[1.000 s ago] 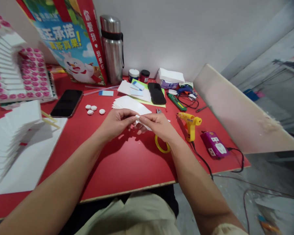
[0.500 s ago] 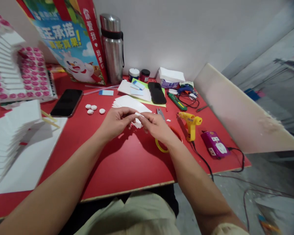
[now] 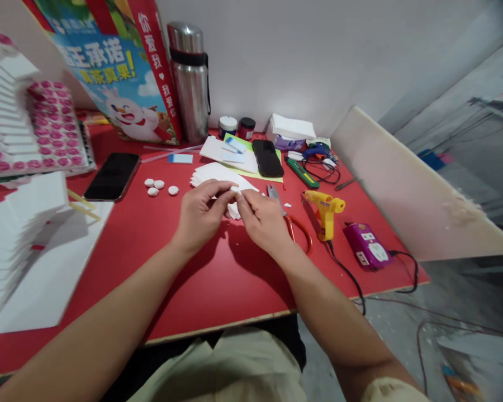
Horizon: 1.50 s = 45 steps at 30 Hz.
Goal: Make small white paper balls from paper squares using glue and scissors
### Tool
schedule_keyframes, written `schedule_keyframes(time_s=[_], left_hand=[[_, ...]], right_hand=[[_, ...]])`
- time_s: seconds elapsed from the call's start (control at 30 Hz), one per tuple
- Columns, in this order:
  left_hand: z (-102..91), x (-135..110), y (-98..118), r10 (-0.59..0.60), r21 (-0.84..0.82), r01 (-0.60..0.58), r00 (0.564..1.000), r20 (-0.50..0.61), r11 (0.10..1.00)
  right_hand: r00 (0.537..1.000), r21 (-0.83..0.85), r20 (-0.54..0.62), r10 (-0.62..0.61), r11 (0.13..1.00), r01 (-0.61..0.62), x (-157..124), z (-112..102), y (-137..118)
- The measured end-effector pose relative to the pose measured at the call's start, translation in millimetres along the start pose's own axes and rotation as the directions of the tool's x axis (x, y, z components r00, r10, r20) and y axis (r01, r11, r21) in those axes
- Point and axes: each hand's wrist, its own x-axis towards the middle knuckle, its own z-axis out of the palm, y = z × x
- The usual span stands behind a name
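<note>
Above the red table (image 3: 218, 290), both my hands meet at a small white piece (image 3: 234, 190). My left hand (image 3: 201, 211) pinches it between thumb and fingers. My right hand (image 3: 260, 219) is closed on its other side, thumb at the piece; the fingers partly cover it. Just beneath them lies white scrap (image 3: 233, 211). Behind my hands is a fanned pile of white sheets (image 3: 218, 172). Several small white round pieces (image 3: 159, 184) lie left of my left hand. Pliers with orange handles (image 3: 305, 231) rest beside my right hand.
At the right are a yellow glue gun (image 3: 327, 215) and a purple power socket (image 3: 368, 245) with cords. A phone (image 3: 112, 176) and a stack of white panels (image 3: 20, 234) are at the left. A steel flask (image 3: 190, 92) stands at the back.
Both hands have turned slightly around the white piece, and my right thumb points up more. A yellow ring by the right wrist is now out of sight; more of the pliers' handles shows.
</note>
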Motion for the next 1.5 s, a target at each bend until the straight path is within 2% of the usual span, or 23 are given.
schedule_keyframes(time_s=[0.17, 0.37, 0.47, 0.57, 0.7, 0.8, 0.93, 1.07, 1.13, 1.17, 1.23, 1.3, 1.37, 1.5], left_hand=[[3.6, -6.6, -1.2, 0.068, 0.058, -0.064, 0.995, -0.071, 0.996], [5.1, -6.3, -4.3, 0.215, 0.109, -0.218, 0.976, 0.040, 0.970], [2.4, -0.6, -9.4, 0.308, 0.055, -0.307, 0.951, 0.003, 0.950], [-2.5, 5.5, -15.4, 0.283, 0.000, -0.283, 0.958, 0.055, 0.959], [-7.1, 8.8, -18.8, 0.259, -0.023, -0.258, 0.956, 0.134, 0.966], [-6.3, 7.5, -17.6, 0.303, 0.033, -0.310, 0.943, 0.135, 0.950], [-2.4, 5.1, -14.7, 0.352, 0.149, -0.369, 0.928, 0.124, 0.918], [-2.5, 7.5, -14.6, 0.314, 0.206, -0.334, 0.941, 0.124, 0.920], [-4.5, 10.1, -16.3, 0.261, 0.178, -0.276, 0.960, 0.103, 0.945], [-5.6, 11.2, -17.4, 0.218, 0.153, -0.232, 0.971, 0.101, 0.961], [-7.3, 12.9, -19.5, 0.113, 0.085, -0.124, 0.986, 0.124, 0.989], [-7.8, 13.4, -20.5, 0.031, 0.012, -0.033, 0.986, 0.165, 0.999], [-7.2, 13.2, -19.5, -0.006, -0.032, 0.012, 0.981, 0.192, 0.999], [-4.2, 11.3, -12.9, -0.047, -0.064, 0.058, 0.984, 0.173, 0.996]], right_hand=[[0.995, 0.009, 0.032, -0.095, 0.996, 0.094, -0.2, -3.6, 0.4], [0.998, -0.002, 0.041, -0.057, 0.998, 0.057, -1.6, -8.7, 5.6], [0.992, -0.047, 0.059, -0.108, 0.993, 0.111, -1.8, -11.1, 10.0], [0.978, -0.083, 0.120, -0.172, 0.980, 0.183, -0.1, -13.6, 14.7], [0.970, -0.103, 0.165, -0.181, 0.975, 0.199, 1.5, -14.8, 18.0], [0.973, -0.119, 0.176, -0.151, 0.978, 0.173, 0.1, -13.0, 17.6], [0.988, -0.153, 0.132, -0.079, 0.983, 0.099, -0.9, -10.6, 13.9], [0.989, 0.003, 0.143, 0.024, 1.000, -0.025, 3.2, -11.9, 11.6], [0.978, 0.173, 0.172, 0.115, 0.974, -0.145, 5.8, -12.8, 12.8], [0.967, 0.285, 0.192, 0.170, 0.933, -0.221, 6.8, -13.0, 13.8], [0.934, 0.497, 0.237, 0.268, 0.792, -0.353, 8.1, -12.8, 15.4], [0.913, 0.594, 0.264, 0.311, 0.694, -0.408, 8.4, -11.9, 15.9], [0.919, 0.561, 0.248, 0.305, 0.728, -0.393, 7.8, -10.5, 15.0], [0.967, 0.286, 0.128, 0.220, 0.925, -0.248, 5.1, -8.4, 11.7]])
